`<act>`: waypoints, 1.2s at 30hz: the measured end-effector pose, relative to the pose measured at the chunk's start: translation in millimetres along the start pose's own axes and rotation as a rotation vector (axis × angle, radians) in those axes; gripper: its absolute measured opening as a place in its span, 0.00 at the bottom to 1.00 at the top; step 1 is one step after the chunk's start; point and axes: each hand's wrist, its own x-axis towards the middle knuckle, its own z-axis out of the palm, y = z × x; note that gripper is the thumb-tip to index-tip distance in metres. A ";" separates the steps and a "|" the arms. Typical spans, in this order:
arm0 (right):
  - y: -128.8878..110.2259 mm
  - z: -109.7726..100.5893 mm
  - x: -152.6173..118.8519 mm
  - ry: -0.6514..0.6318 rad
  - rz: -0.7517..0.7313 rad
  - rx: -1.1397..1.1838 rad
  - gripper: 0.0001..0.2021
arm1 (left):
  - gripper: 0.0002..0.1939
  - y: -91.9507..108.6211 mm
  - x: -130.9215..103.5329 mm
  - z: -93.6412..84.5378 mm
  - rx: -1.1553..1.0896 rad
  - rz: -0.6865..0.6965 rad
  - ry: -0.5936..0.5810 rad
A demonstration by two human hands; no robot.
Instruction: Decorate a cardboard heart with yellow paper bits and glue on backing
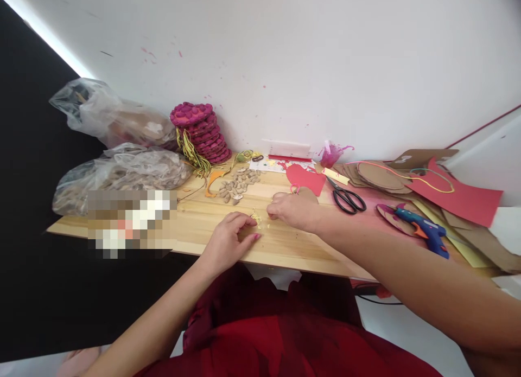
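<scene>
My left hand [232, 240] rests on the wooden table [285, 249], its thumb and fingers apart beside small yellow bits [256, 218]. Across those bits, my right hand [293, 208] has its fingers drawn together low over the wood; whatever they hold, if anything, is hidden. A pink loop [294, 188] shows just behind the right hand. Beyond the hands lie a spread of pale shells [238, 186] and a red paper heart [305, 177]. Black-handled scissors [348, 199] lie to the right of the heart.
Plastic bags [126, 168] fill the left end near a stack of magenta discs [201, 133]. A blue glue gun [427, 233], cardboard discs [380, 177] and red paper [464, 195] lie at the right. A white wall [285, 57] stands behind the table.
</scene>
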 end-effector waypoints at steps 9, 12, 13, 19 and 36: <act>-4.9 14.3 8.4 0.119 0.059 0.141 0.09 | 0.11 1.0 1.4 1.2 -0.022 -0.004 0.037; -10.0 14.8 9.2 0.220 0.146 0.257 0.08 | 0.08 5.4 -6.1 -4.7 -0.159 -0.022 0.132; -12.6 16.3 9.8 0.261 0.182 0.306 0.08 | 0.09 8.7 -10.9 -7.7 -0.230 -0.042 0.149; -28.4 44.3 30.6 0.544 0.425 0.659 0.13 | 0.19 29.4 -51.1 -12.8 -0.775 -0.330 -0.255; -60.4 46.7 57.6 0.634 0.360 1.304 0.15 | 0.18 -14.2 -60.1 66.7 -1.623 -1.176 -0.214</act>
